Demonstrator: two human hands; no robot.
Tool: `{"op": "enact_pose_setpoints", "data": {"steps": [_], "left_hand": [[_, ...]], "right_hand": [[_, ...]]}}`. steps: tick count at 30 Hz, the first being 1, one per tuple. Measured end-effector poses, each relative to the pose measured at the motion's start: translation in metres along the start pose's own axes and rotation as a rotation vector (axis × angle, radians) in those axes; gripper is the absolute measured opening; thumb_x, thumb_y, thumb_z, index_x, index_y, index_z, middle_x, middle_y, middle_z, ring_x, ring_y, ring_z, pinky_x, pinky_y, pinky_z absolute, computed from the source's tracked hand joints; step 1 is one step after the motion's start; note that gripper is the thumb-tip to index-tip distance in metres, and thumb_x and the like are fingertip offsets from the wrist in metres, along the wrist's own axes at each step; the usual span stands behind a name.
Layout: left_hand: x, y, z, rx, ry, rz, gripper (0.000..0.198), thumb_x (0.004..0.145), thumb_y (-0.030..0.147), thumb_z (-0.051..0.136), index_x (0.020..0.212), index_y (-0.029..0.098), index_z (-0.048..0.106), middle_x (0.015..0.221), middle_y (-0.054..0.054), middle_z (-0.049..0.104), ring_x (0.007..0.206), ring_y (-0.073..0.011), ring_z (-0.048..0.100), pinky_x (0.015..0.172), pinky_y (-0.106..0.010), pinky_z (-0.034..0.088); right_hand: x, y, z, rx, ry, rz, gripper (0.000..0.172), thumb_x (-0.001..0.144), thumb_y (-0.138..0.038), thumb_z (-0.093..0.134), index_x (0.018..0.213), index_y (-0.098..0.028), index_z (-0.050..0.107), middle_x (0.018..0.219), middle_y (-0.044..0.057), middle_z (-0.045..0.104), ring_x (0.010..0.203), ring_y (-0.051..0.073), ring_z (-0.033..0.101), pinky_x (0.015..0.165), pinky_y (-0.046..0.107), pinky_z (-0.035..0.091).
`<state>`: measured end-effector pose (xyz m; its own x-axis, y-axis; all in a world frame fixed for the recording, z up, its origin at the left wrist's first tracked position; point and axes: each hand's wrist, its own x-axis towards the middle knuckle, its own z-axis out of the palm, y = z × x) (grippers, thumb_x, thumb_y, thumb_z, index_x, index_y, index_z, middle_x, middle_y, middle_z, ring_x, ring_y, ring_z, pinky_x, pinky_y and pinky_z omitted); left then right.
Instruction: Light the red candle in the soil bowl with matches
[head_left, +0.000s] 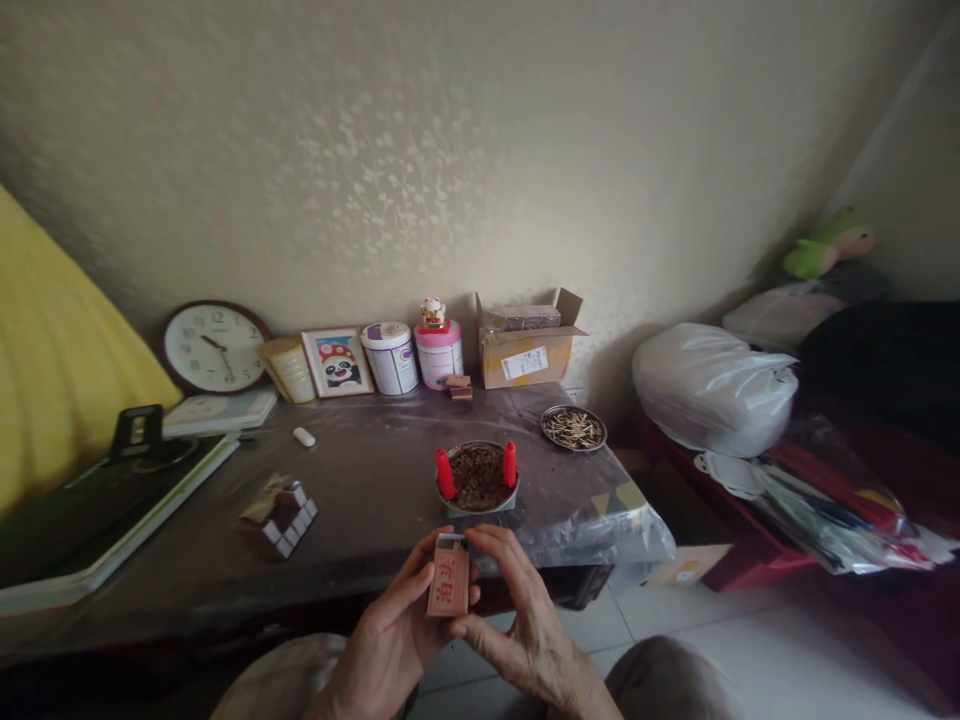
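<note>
A matchbox (448, 580) with red characters on its brown face is slightly pulled open at its far end, where a few match ends show. My left hand (401, 625) grips it from the left, thumb along its edge. Around its right side curves my right hand (521, 620), with a fingertip at the far end and the thumb by the near corner. Just beyond the hands stands a round metal tin (480, 508) filled with dark grains. Two red candles rise from it, a left candle (445, 474) and a right candle (510, 466).
On the plastic-covered table (360, 470), a dish of matches (574, 428) stands to the right. Stacked matchboxes (281, 520) lie at the left. Along the wall are a clock (216, 346), a panda picture (337, 362), tubs and a cardboard box (525, 355).
</note>
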<state>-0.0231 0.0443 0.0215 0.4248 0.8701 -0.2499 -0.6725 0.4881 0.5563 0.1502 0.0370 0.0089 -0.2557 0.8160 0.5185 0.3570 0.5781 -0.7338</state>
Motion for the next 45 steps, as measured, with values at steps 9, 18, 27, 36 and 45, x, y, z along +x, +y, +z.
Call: {"op": "enact_pose_setpoints", "data": {"steps": [9,18,27,36,45], "left_hand": [[0.002,-0.003,0.0,-0.002,-0.02,0.0,0.015,0.085,0.02,0.061,0.1,0.019,0.065,0.094,-0.007,0.075,0.082,-0.0189,0.071,0.069,-0.027,0.053],[0.002,-0.004,-0.001,0.011,-0.07,0.001,0.014,0.087,0.022,0.057,0.099,0.018,0.065,0.091,-0.008,0.073,0.084,-0.0188,0.069,0.071,-0.027,0.05],[0.002,-0.003,0.008,0.128,-0.137,0.07,0.016,0.088,0.028,0.055,0.097,0.02,0.065,0.087,-0.005,0.068,0.082,-0.019,0.065,0.074,-0.031,0.047],[-0.002,0.004,0.003,0.59,-0.099,0.325,0.035,0.085,0.027,0.061,0.12,0.026,0.059,0.128,-0.009,0.061,0.121,-0.0276,0.052,0.102,-0.042,0.037],[-0.001,0.002,0.003,0.67,-0.082,0.364,0.03,0.077,0.025,0.071,0.107,0.024,0.067,0.112,-0.009,0.066,0.109,-0.0276,0.059,0.096,-0.038,0.042]], "right_hand": [[-0.002,0.002,0.003,-0.014,0.029,-0.044,0.052,0.084,-0.041,0.066,0.131,-0.028,0.047,0.122,0.008,0.058,0.115,0.023,0.056,0.098,0.033,0.048],[-0.003,0.008,0.003,-0.098,0.067,-0.074,0.051,0.083,-0.041,0.068,0.128,-0.026,0.051,0.119,0.01,0.061,0.112,0.027,0.06,0.093,0.036,0.052],[0.002,0.001,-0.003,-0.101,0.067,-0.098,0.042,0.085,-0.041,0.065,0.123,-0.029,0.052,0.112,0.008,0.064,0.103,0.024,0.063,0.085,0.031,0.055],[0.006,0.009,-0.013,-0.132,0.08,-0.072,0.037,0.085,-0.036,0.065,0.12,-0.028,0.054,0.109,0.006,0.065,0.101,0.023,0.064,0.087,0.031,0.054],[0.003,0.014,-0.013,0.035,0.091,0.05,0.037,0.083,-0.04,0.066,0.117,-0.026,0.059,0.11,0.007,0.068,0.102,0.024,0.065,0.087,0.03,0.055]]}}
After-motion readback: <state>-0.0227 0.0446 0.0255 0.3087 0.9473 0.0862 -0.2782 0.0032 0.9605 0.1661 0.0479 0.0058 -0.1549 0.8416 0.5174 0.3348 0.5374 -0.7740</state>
